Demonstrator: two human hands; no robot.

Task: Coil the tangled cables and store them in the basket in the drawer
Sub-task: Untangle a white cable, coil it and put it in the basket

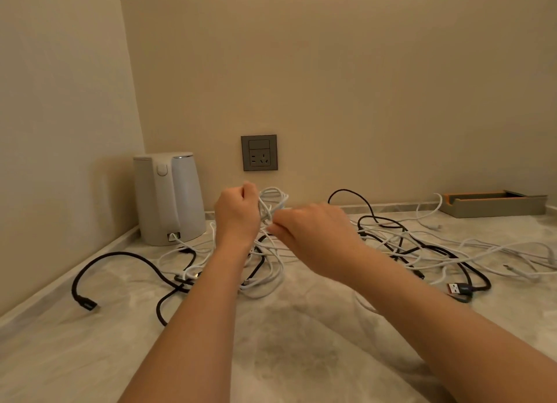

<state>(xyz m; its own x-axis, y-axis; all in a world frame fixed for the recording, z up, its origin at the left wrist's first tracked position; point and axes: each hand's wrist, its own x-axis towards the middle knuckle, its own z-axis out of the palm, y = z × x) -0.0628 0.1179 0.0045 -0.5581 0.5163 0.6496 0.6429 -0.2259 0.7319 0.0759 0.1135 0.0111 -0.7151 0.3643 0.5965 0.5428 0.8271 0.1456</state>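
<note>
A tangle of white and black cables (391,243) sprawls across the marble counter (286,342). My left hand (236,211) is raised above the counter and grips a small coil of white cable (272,200). My right hand (313,237) is just right of it and pinches a strand of the same white cable under the coil. A black cable (120,256) loops out to the left and ends in a plug near the counter's edge. A red-tipped USB plug (455,289) lies at the right. No drawer or basket is in view.
A white electric kettle (168,197) stands in the back left corner. A grey wall socket (259,152) sits above the counter. A flat tray (494,203) with an orange lining rests at the back right against the wall.
</note>
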